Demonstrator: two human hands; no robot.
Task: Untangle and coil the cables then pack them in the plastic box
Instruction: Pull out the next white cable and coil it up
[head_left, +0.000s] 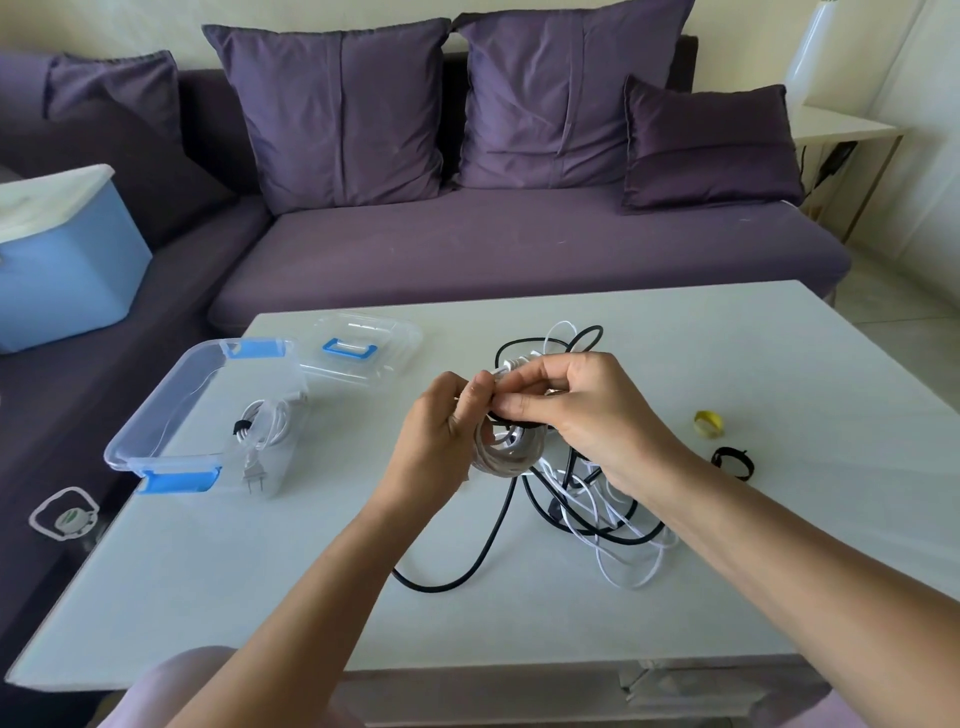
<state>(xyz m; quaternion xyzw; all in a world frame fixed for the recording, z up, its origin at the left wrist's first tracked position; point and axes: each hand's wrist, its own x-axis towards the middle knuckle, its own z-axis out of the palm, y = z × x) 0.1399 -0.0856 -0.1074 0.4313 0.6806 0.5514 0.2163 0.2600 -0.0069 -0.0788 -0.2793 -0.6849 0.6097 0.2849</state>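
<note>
Head view: in the middle of the frame, the left hand (441, 415) holds a white coil (506, 454) just above the worktop (234, 587). The right hand (587, 410) pinches its loose end at the top. Black and white cables (597, 514) lie in a messy pile below it. The plastic box (156, 400) sits open at the left with one tied cable (265, 423) inside. If the pinch slips, the loops may spring open. The coil may also snag the pile and drag it.
</note>
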